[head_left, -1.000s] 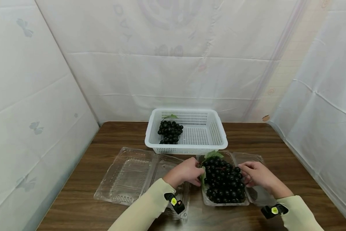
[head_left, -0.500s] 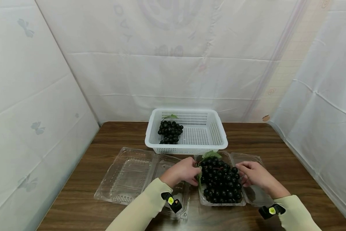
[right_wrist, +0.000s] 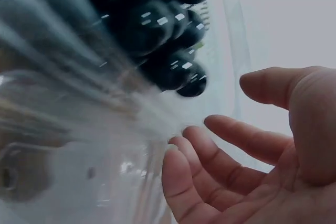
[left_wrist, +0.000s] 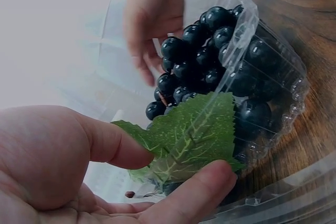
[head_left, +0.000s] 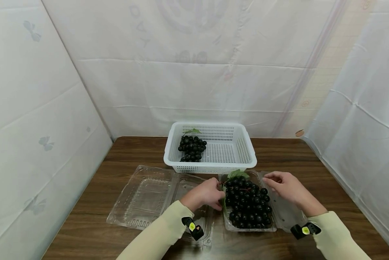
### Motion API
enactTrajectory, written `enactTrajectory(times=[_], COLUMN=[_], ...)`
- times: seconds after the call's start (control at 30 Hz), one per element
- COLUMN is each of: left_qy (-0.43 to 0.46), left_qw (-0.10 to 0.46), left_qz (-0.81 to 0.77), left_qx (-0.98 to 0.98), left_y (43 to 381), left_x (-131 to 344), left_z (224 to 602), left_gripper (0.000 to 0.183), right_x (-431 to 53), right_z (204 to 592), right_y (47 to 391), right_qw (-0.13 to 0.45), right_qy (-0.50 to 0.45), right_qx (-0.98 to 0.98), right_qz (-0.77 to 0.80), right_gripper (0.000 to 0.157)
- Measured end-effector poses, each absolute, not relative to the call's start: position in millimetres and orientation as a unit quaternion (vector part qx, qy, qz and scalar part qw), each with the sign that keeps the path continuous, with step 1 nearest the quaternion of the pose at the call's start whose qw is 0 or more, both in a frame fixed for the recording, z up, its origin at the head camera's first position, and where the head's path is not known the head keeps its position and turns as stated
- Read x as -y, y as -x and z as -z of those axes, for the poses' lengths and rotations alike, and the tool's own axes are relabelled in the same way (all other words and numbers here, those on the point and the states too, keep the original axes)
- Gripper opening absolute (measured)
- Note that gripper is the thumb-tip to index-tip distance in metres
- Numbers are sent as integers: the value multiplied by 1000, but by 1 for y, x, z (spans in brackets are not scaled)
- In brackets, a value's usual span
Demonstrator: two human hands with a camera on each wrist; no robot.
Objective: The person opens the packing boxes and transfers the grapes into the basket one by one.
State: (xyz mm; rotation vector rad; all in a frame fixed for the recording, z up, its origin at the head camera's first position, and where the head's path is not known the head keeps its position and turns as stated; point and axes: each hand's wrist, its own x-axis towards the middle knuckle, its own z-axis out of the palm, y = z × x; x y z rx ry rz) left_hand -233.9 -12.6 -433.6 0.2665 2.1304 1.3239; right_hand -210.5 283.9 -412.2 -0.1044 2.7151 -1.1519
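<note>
A bunch of black grapes (head_left: 249,202) fills a clear plastic clamshell box (head_left: 228,220) at the right of the table. My left hand (head_left: 207,195) grips the box's left edge; in the left wrist view, thumb and finger lie either side of the rim, against a green leaf (left_wrist: 194,135). Another part of the leaf (head_left: 238,174) shows at the box's far end. My right hand (head_left: 286,187) hovers over the box's opened lid (head_left: 286,213), to the right of the grapes. Its fingers (right_wrist: 231,135) are loosely bent, apart from the thumb, and hold nothing.
Behind the box stands a white perforated basket (head_left: 210,167) with a smaller black grape bunch (head_left: 191,148) at its left. A second clear clamshell (head_left: 142,202) lies opened at left, partly under my left forearm. White sheets (head_left: 194,86) hang behind the wooden table (head_left: 90,224).
The box of grapes has shifted slightly left along with my left hand. My right hand has come away from the grapes' right side, moving up and outward.
</note>
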Motion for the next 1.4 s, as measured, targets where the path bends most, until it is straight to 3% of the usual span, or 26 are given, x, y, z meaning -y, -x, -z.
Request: enactTrajectory(times=[0.17, 0.4, 1.4], left_qy=[-102, -92, -76], left_qw=[308, 314, 319], left_qz=[-501, -502, -500], left_qx=[-802, -801, -802], left_y=[234, 233, 235], left_x=[12, 10, 4], left_z=[435, 433, 437], left_gripper=[61, 68, 69], right_x=[-269, -250, -212], right_z=[400, 392, 397], right_y=[214, 218, 238], right_qw=[95, 131, 214], right_qy=[69, 116, 113], right_qx=[-933, -943, -950], right_qz=[341, 281, 197], right_gripper=[50, 62, 95])
